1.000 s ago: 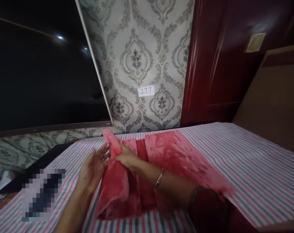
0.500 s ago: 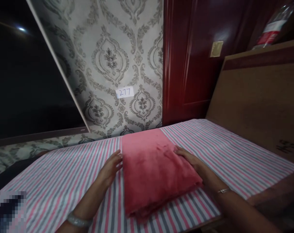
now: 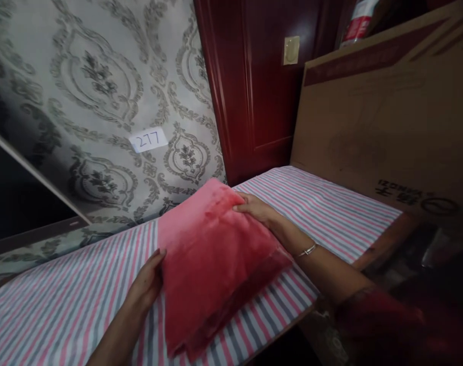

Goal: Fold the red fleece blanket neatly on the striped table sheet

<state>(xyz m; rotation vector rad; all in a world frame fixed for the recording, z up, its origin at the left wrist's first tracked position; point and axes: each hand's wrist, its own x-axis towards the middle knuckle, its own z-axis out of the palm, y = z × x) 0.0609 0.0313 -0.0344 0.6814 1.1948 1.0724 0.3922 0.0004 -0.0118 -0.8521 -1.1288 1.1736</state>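
A folded red towel [image 3: 216, 254] with a plush, velvety surface lies at an angle on the striped cloth [image 3: 82, 290]. My right hand [image 3: 260, 211] grips its far right edge, thumb on top and the other fingers partly hidden along the side. At the left edge, my left hand [image 3: 147, 277] has its fingers curled against the towel, the lower ones tucked out of sight at its side. The towel's near edge shows several stacked layers, slightly uneven.
A large cardboard box [image 3: 369, 117] stands at the right, with a red-labelled bottle [image 3: 358, 23] behind its top edge. Patterned wallpaper bears a paper marked 277 [image 3: 149, 140]. A dark screen [image 3: 18, 198] is at the left. The table's front edge [image 3: 285, 330] runs close to the towel.
My right hand has closed over the towel's edge, and my left hand has come against its left side. The towel now sits more slanted. The camera view has turned to the right.
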